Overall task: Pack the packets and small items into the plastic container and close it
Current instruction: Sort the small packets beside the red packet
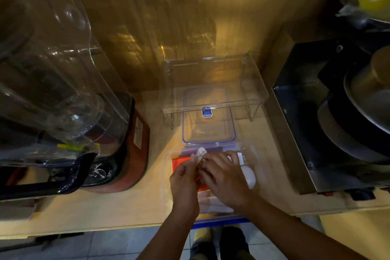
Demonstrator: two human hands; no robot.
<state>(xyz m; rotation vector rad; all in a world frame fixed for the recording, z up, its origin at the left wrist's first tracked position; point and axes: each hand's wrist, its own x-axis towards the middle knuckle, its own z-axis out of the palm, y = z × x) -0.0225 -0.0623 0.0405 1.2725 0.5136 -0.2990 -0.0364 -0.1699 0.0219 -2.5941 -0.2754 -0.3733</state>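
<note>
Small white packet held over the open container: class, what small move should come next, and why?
Probably lower the small white packet into the open container and release it: both hands, left hand and right hand, pinch it above the contents, and the lid lies off behind.

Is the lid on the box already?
No, the lid lies flat on the counter behind the open container, while both hands work over it.

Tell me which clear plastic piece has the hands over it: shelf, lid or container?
The container, nearest the counter edge. Both hands, left and right, work above it. The blue-rimmed lid lies behind it, partly under the shelf.
</note>
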